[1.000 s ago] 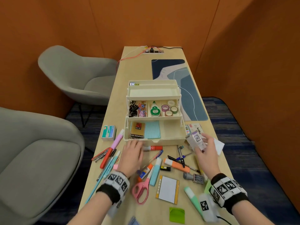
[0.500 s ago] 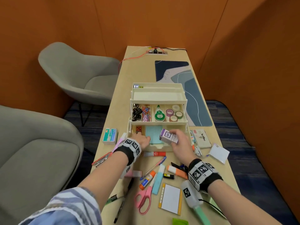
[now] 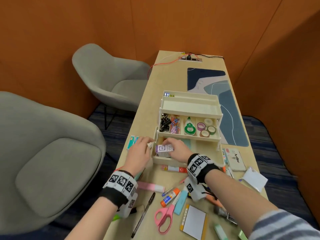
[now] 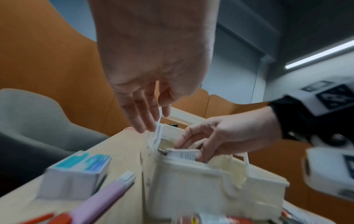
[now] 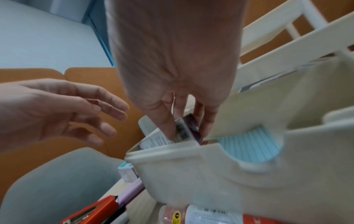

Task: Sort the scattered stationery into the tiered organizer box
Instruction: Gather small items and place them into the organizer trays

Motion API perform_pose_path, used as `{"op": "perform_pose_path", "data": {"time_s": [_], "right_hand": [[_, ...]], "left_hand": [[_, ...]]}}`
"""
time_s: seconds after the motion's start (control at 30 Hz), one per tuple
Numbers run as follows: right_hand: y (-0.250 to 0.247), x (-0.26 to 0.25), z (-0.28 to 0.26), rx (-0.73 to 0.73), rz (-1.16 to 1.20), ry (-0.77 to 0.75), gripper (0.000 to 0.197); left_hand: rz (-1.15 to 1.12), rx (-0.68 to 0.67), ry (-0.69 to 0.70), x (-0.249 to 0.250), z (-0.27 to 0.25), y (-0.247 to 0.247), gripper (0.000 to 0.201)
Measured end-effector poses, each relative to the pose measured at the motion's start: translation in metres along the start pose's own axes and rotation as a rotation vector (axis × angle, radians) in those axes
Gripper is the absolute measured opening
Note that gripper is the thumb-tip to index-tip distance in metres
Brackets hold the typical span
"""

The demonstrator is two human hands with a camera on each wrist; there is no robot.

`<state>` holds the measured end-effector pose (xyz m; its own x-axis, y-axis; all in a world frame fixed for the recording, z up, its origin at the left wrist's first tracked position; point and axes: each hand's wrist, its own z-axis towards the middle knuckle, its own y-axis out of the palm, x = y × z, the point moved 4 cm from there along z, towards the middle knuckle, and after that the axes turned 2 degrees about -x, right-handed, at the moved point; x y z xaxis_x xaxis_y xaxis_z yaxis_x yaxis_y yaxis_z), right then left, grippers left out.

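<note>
The cream tiered organizer box (image 3: pixel 190 106) stands open on the table, its middle tier holding clips and tape rolls. My right hand (image 3: pixel 170 146) pinches a small purple-and-white box (image 3: pixel 163 148) and holds it down in the left end of the bottom tier (image 5: pixel 191 163), beside a blue lined pad (image 5: pixel 249 145). In the right wrist view the thumb and fingers (image 5: pixel 166 127) sit on either side of the small box (image 5: pixel 184 130). My left hand (image 3: pixel 148 143) hovers at the organizer's left side with straight fingers (image 4: pixel 141 119) by the hinge arm, holding nothing.
Stationery lies scattered in front of the organizer: pink scissors (image 3: pixel 164 219), a glue stick (image 3: pixel 170 196), a black pen (image 3: pixel 143 215), a white notepad (image 3: pixel 194 222), a red-capped tube (image 3: pixel 173 168). A teal box (image 3: pixel 132 142) sits left, an Artline box (image 3: pixel 236 159) right. Grey chairs (image 3: pixel 52 153) stand left.
My right hand carried the small box from the table's right side into the left end of the bottom tier. My left hand left the pens and moved up to the organizer's left side.
</note>
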<state>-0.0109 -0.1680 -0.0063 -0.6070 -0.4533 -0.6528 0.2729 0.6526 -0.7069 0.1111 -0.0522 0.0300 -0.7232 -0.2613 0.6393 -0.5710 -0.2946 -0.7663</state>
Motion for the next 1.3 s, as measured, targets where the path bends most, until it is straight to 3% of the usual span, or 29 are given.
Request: {"op": "perform_pose_path", "data": {"time_s": [0.23,0.33,0.4,0.57,0.63,0.73,0.8,0.87,0.93,1.0,1.13,1.3], "right_hand": [[0.012,0.003,0.005,-0.163,-0.002,0.109,0.036],[0.016,0.008,-0.003,-0.153,0.026,0.137,0.034],[0.013,0.007,-0.015,-0.035,0.026,0.095,0.035],[-0.017,0.030,-0.084,0.485,0.048,0.054,0.019],[-0.037,0.059,-0.110,0.661,0.059,0.129,0.014],[-0.072,0.116,-0.132,0.841,0.070,0.401,0.017],[-0.088,0.151,-0.134,0.790,0.079,0.610,0.023],[-0.090,0.176,-0.130,0.608,0.018,0.778,0.036],[-0.085,0.192,-0.121,0.393,-0.114,0.877,0.046],[-0.080,0.201,-0.113,0.267,-0.207,0.927,0.054],[-0.078,0.208,-0.107,0.308,-0.166,0.972,0.071],[-0.077,0.204,-0.104,0.493,-0.019,0.865,0.082]], "left_hand": [[0.077,-0.057,0.046,-0.003,-0.007,0.022,0.025],[0.122,-0.119,0.083,0.008,0.004,0.037,0.027],[0.172,-0.178,0.107,0.013,0.014,0.050,0.029],[0.338,-0.433,0.129,0.015,0.038,0.081,0.033],[0.409,-0.568,0.123,0.014,0.044,0.091,0.044],[0.526,-0.683,0.043,0.007,0.051,0.103,0.066],[0.565,-0.710,-0.026,0.006,0.052,0.108,0.075],[0.545,-0.688,-0.081,0.005,0.052,0.112,0.078],[0.537,-0.638,-0.109,0.004,0.051,0.113,0.081],[0.547,-0.620,-0.100,0.006,0.048,0.110,0.076],[0.519,-0.577,-0.049,0.013,0.045,0.101,0.046],[0.336,-0.454,0.027,0.005,0.040,0.090,0.048]]}}
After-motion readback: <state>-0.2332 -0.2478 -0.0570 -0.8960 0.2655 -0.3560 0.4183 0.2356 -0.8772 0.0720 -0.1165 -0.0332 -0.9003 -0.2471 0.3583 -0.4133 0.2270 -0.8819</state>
